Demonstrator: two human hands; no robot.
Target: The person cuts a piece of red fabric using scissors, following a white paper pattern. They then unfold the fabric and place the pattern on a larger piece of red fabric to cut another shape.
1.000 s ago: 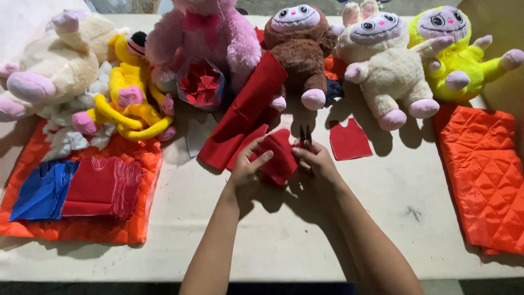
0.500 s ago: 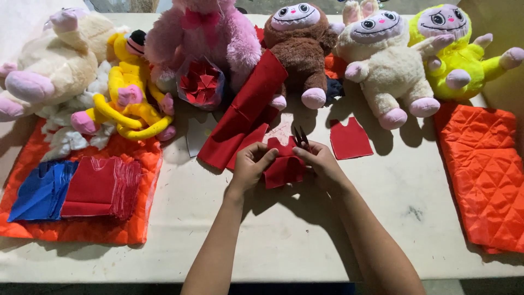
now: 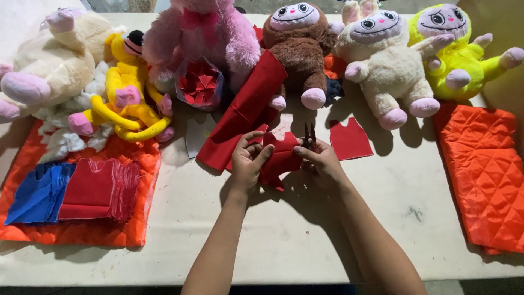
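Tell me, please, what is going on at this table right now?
A person is cutting red fabric at a pale table. The left hand holds the piece up while the right hand works small scissors at its top edge. A cut red piece lies just to the right, a folded red roll behind. Stacked red and blue pieces sit on orange quilting at left, and plush toys line the back.

Plush toys (image 3: 382,71) blocked the counter's (image 3: 273,240) far edge; the near edge lay open between orange quilted pads (image 3: 486,169).
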